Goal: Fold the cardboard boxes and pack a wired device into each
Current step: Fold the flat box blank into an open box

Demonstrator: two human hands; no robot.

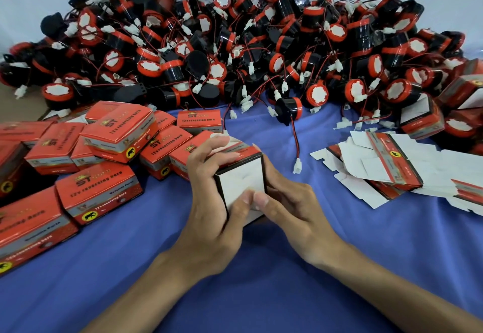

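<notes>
Both hands meet low of centre on a cardboard box [241, 176]. Left hand [209, 202] has its fingers [209, 147] clamped over the red top, right hand [295, 215] grips the opposite side, and both thumbs [260, 199] press the white end flap. Packed red boxes [117, 134] lie at 9 o'clock, flat cartons [392, 165] at 3, and wired reversing horns [235, 58] are heaped at 12 on the blue worktop [261, 267].

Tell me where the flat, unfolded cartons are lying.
In the head view the flat cartons lie on the blue cloth at the right, just in front of the heap of horns and right of the held box.
</notes>
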